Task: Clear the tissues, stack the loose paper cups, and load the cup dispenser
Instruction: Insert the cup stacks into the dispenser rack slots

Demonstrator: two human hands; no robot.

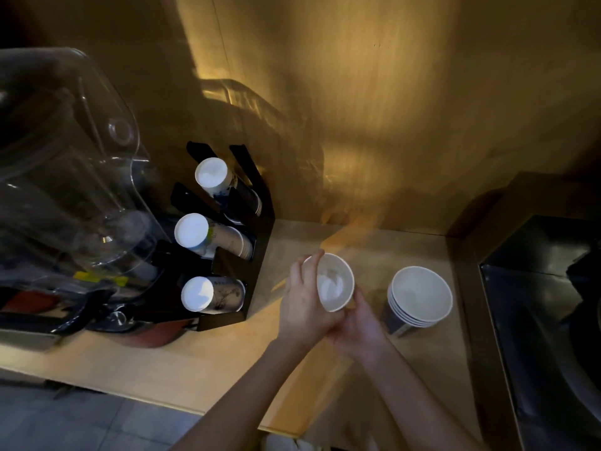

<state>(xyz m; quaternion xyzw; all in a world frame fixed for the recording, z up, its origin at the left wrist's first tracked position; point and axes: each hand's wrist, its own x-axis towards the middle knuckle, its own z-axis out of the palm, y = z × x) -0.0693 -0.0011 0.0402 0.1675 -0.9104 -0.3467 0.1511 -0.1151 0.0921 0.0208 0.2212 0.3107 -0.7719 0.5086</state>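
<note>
Both hands are gripping one paper cup (335, 283) above the surface (201, 362): left hand (304, 299) wrapping its side, right hand (359, 323) cradling its base, mouth tilting upward, probably readying it for the nested cup stack (418, 299) just beside or the cup dispenser (260, 229).

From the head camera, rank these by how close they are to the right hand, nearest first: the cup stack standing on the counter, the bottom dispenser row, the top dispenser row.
Measured from the right hand:
1. Cup stack on the counter, just to its right.
2. Bottom dispenser row, to the left, past the left hand.
3. Top dispenser row, left and farthest back, near the wall.
</note>
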